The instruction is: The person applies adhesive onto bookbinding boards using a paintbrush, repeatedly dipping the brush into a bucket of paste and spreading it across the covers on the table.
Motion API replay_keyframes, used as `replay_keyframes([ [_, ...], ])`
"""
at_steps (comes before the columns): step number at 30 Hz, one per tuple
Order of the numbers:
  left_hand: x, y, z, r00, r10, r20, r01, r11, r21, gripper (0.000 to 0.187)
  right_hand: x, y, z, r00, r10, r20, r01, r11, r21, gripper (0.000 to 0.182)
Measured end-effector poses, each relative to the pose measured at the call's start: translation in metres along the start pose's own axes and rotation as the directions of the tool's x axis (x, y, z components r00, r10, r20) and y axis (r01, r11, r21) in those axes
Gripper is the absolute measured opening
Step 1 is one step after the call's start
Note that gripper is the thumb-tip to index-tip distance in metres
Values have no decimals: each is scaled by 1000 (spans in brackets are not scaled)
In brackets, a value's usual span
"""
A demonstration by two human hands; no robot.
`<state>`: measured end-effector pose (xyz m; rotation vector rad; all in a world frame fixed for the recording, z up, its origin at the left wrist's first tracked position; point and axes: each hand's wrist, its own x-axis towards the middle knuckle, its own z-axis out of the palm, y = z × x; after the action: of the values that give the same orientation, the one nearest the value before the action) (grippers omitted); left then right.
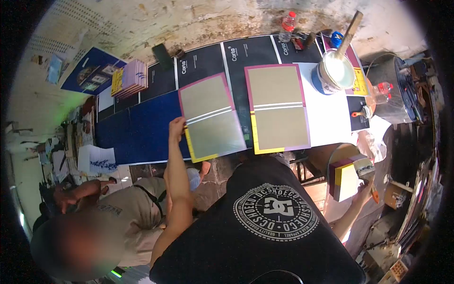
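My left hand [177,128] pinches the left edge of a cover sheet [208,118] with grey boards and a purple and yellow border. That sheet lies slightly tilted, its lower edge at the table's front. To its right lies a similar cover sheet [278,106], flat and separate. At the lower right, my right hand [363,190] is closed around a wide brush [363,166] with an orange handle. The brush head is over or against the upper right corner of a stack of purple and yellow sheets [344,182]; contact is unclear.
A bucket of white liquid [335,71] with a wooden stick stands on white paper [331,118]. Nearby are bottles [287,26] and a small brush [360,113]. A book stack [130,78] and phone [162,56] lie at the back left. A co-worker [127,208] is at lower left.
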<state>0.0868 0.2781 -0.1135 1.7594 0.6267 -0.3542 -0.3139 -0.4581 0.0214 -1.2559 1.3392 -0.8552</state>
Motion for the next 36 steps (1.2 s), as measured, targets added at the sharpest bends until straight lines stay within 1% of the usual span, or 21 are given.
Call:
replay_keyframes([
  [2,3,-10,-30,989,-32,-147,51,991,125,25,17,-14,20,997,20,79,-23,999,37,33],
  [3,29,-40,-51,975,-11,-222,76,956,285,35,24,-24,34,993,29,116,-36,998,56,35],
  [6,22,-40,-81,879,250,-405,74,769,634,42,37,-65,87,946,-118,301,60,979,195,39],
  [8,35,-52,-102,816,288,-501,8,861,509,45,18,-111,132,921,-194,339,154,978,141,40],
  [9,73,-78,-127,811,340,-476,-74,867,493,47,18,-127,152,899,-226,375,194,973,122,39],
  [10,28,-34,-105,802,338,-493,-2,827,563,40,22,-145,167,879,-263,397,244,965,99,39],
  [11,13,-11,-100,770,374,-518,-18,823,567,40,31,-148,183,794,-454,404,420,891,174,38],
  [12,7,-2,-101,736,412,-537,-81,841,535,39,37,-161,194,763,-472,441,484,870,91,36],
  [14,-8,19,-95,661,482,-575,-232,860,455,37,41,-185,237,673,-614,412,573,785,235,25],
  [15,-18,28,-88,627,507,-592,-307,859,410,36,50,-195,254,634,-617,466,640,757,131,23],
  [17,-36,43,-71,580,543,-607,-434,837,335,34,20,-222,287,556,-680,478,649,714,262,20],
  [18,-49,47,-61,564,558,-608,-482,821,306,34,74,-200,311,454,-747,486,790,589,168,33],
  [19,-58,52,-50,553,572,-606,-526,804,278,33,78,-198,326,507,-675,536,799,601,0,39],
  [24,-110,37,-9,616,648,-447,-565,759,323,33,72,-161,390,346,-672,654,851,519,83,29],
  [25,-122,32,0,638,663,-392,-560,749,355,35,72,-152,396,339,-652,679,884,467,7,27],
  [28,-175,12,38,775,518,-363,-537,842,55,44,109,-111,420,259,-594,761,914,405,5,36],
  [30,-208,-18,58,800,448,-399,-511,857,-63,40,124,-114,422,265,-565,782,936,345,-68,41],
  [31,-227,-34,70,812,409,-416,-497,858,-126,38,124,-126,417,252,-600,759,916,401,13,43],
  [33,-280,-38,98,830,89,-551,-141,989,-53,36,113,-165,403,298,-626,721,882,469,42,44],
  [34,-300,-52,110,833,89,-546,-118,993,-18,35,108,-180,398,314,-673,670,856,506,107,46],
  [36,-321,-119,112,855,-19,-518,-26,996,-80,32,102,-212,391,374,-588,717,840,543,7,48],
])
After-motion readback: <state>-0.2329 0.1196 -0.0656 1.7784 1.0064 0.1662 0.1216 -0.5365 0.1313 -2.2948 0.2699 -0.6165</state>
